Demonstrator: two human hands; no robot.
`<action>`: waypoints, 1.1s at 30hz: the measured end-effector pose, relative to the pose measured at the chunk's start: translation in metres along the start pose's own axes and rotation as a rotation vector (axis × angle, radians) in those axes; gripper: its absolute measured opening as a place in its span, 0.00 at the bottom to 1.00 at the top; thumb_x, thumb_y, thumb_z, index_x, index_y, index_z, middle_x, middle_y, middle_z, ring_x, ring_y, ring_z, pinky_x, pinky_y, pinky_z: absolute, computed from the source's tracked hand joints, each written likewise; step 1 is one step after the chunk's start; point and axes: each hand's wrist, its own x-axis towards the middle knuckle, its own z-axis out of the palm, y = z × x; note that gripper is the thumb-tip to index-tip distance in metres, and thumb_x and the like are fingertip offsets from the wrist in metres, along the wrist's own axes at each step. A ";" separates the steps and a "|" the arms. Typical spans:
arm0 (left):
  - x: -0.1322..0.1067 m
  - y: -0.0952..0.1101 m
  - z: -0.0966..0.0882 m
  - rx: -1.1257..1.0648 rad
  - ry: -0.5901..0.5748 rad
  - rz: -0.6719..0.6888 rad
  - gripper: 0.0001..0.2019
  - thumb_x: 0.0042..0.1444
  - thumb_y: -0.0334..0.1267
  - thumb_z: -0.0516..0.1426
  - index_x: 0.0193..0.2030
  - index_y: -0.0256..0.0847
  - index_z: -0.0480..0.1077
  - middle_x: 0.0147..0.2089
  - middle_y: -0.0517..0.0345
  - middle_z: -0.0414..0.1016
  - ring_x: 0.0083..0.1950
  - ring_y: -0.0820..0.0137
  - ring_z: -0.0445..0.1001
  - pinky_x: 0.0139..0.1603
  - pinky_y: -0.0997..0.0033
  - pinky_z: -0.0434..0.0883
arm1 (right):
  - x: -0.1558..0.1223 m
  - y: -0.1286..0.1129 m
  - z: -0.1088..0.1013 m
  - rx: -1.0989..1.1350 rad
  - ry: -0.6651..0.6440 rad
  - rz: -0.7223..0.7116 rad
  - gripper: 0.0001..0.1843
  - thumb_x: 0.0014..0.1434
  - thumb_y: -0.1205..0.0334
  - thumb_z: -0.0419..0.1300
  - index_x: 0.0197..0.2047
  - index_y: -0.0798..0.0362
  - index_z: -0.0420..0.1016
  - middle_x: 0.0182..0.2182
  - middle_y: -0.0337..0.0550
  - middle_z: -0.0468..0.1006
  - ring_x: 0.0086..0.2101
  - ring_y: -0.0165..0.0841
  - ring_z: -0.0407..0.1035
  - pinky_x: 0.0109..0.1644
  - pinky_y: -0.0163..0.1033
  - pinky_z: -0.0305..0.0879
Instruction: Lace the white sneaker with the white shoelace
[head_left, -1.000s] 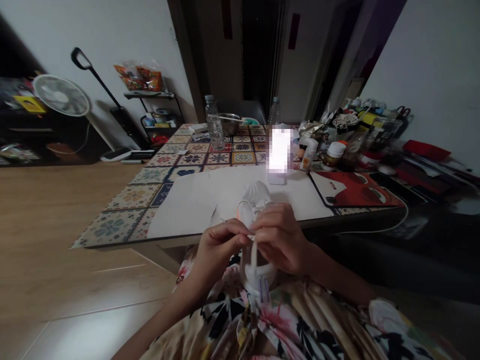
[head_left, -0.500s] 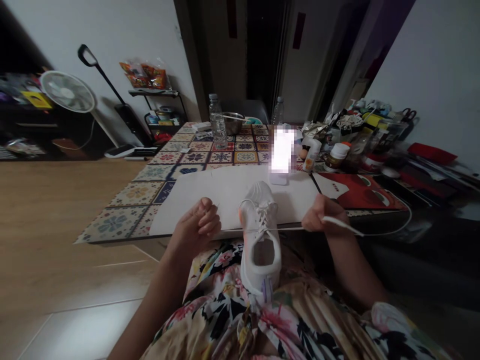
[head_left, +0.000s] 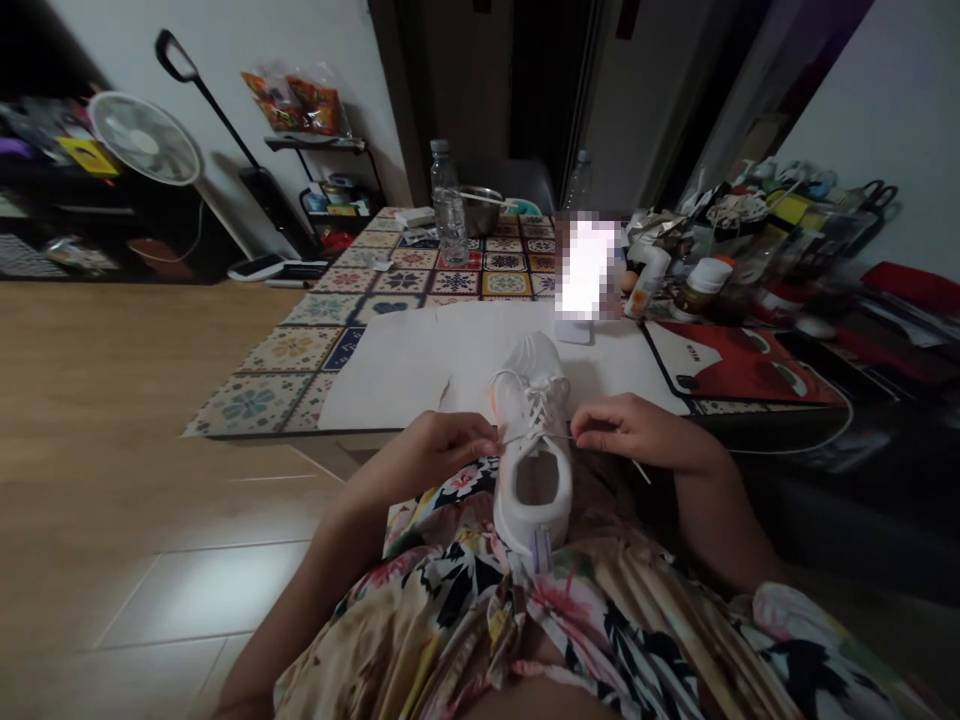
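A white sneaker (head_left: 532,500) rests between my lap and the table edge, toe pointing away from me and its opening toward me. Its white shoelace (head_left: 541,405) is threaded in crosses up the tongue. My left hand (head_left: 457,440) pinches one lace end close to the shoe's left side. On the other side, my right hand (head_left: 626,430) grips the other lace end, with a loose tail hanging below the fingers. The lace runs across the shoe between both hands.
A white sheet (head_left: 420,360) covers the near part of the patterned table (head_left: 292,345). A lit, blurred-out screen (head_left: 586,270) stands behind the shoe. Beyond are a plastic bottle (head_left: 450,215) and a metal bowl (head_left: 480,212). Jars and a red folder (head_left: 750,365) lie on the right.
Both hands have come inward from wide apart to the sides of the shoe, keeping the lace in their fingers. The view has shifted slightly.
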 end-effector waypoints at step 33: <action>0.012 -0.006 0.034 -0.413 0.216 0.510 0.04 0.58 0.36 0.63 0.32 0.40 0.77 0.33 0.54 0.76 0.36 0.70 0.74 0.38 0.73 0.71 | 0.032 -0.017 0.053 0.636 0.502 -0.238 0.07 0.57 0.54 0.67 0.32 0.48 0.80 0.28 0.36 0.77 0.24 0.26 0.68 0.28 0.33 0.65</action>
